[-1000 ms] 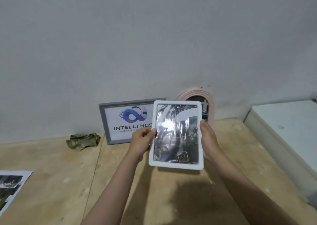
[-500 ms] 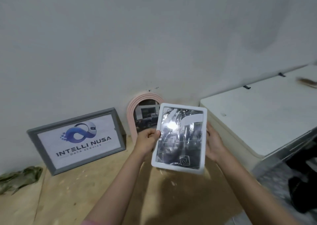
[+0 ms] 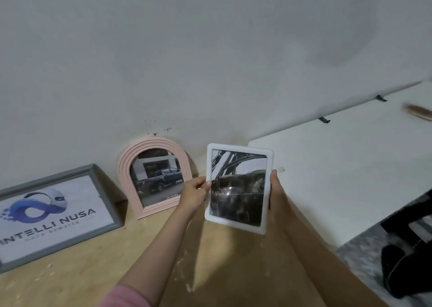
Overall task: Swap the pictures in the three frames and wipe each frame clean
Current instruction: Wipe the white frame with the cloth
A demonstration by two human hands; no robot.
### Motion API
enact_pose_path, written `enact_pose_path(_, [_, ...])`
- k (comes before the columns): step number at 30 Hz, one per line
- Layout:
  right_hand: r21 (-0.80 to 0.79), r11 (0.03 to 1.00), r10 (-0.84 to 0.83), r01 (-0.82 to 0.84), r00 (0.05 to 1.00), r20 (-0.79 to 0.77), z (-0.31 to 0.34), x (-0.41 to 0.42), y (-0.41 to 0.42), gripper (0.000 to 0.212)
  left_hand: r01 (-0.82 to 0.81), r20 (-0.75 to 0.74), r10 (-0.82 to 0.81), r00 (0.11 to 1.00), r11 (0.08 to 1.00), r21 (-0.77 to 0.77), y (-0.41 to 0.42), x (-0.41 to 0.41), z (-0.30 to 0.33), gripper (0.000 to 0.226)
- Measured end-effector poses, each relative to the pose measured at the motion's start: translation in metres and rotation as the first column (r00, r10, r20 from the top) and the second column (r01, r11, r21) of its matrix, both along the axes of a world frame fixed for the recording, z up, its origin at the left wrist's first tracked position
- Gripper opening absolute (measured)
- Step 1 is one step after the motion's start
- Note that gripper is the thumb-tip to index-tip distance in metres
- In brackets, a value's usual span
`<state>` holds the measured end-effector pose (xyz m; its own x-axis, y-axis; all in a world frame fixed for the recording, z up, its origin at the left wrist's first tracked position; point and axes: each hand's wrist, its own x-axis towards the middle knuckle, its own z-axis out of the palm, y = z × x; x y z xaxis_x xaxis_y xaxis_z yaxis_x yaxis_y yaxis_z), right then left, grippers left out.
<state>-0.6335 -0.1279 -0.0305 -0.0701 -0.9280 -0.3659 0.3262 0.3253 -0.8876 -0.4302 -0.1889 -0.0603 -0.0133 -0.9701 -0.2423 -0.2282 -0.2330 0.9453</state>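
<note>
I hold a white rectangular frame [image 3: 238,187] upright above the wooden table [image 3: 210,260], its dark car picture facing me. My left hand [image 3: 195,193] pinches its left edge with thumb in front. My right hand [image 3: 275,189] grips its right edge, fingers behind the frame. A pink arched frame [image 3: 153,175] with a pickup-truck photo leans on the wall to the left. Further left, a grey frame [image 3: 53,213] with an "INTELLI NUSA" logo print also leans there.
A white cabinet top [image 3: 339,178] stands right of the table, with a brown brush-like thing [image 3: 418,112] at its far end. Dark objects [image 3: 406,260] lie on the floor at lower right. The grey wall [image 3: 210,61] rises behind everything.
The view has swung to the right, so the grey and pink frames shifted left. The white frame stayed in both hands and now sits right of the pink frame, with less glare.
</note>
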Motion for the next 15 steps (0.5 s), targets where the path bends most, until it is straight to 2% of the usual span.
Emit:
enact_pose_path(2, [-0.014, 1.000, 0.011, -0.012, 0.998, -0.058, -0.006, -0.006, -0.006, 0.052, -0.023, 0.012, 0.023, 1.000, 1.000, -0.003, -0.007, -0.006, -0.008, 0.020])
enact_pose_path(4, [-0.020, 0.999, 0.025, -0.026, 0.998, -0.059, -0.010, -0.005, -0.011, 0.047, -0.047, 0.018, 0.046, 0.999, 0.999, 0.003, -0.010, -0.010, -0.011, 0.021])
enact_pose_path(7, [-0.069, 0.997, -0.038, 0.037, 0.999, -0.021, -0.017, -0.002, -0.012, 0.058, -0.071, 0.030, 0.070, 0.997, 0.997, 0.021, -0.011, -0.012, -0.018, 0.022])
enact_pose_path(15, [-0.071, 0.996, -0.058, 0.063, 0.996, 0.072, -0.034, 0.001, -0.001, 0.055, -0.072, 0.097, 0.069, 0.993, 0.997, 0.019, -0.008, -0.010, -0.032, 0.022])
